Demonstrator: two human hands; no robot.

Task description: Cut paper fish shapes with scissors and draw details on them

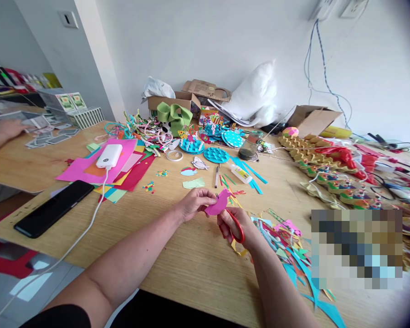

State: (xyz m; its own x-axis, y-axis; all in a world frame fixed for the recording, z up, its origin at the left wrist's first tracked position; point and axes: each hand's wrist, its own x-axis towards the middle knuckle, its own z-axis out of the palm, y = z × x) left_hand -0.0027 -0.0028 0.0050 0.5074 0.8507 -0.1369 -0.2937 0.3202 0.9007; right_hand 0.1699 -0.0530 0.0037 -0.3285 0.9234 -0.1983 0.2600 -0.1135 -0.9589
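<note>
1. Nearest, a wooden table spreads before the person, with coloured paper offcuts strewn beside the right forearm.
2. The right hand is closed round red-handled scissors, just to the right of and nearer the body than the paper being worked. The blades are mostly hidden, so whether they are apart cannot be told.
3. A pink paper cutout is held up between the hands, above the table. Its long axis slants from near left to far right, so its lower right edge faces the scissors.
4. The left hand pinches the cutout's left side between thumb and fingers; it is to the left of the paper and touches it.
5. Just beyond lie a pen, a white glue bottle and a paper fish.
6. Farther off, two blue discs sit before a cardboard box near the wall.
</note>
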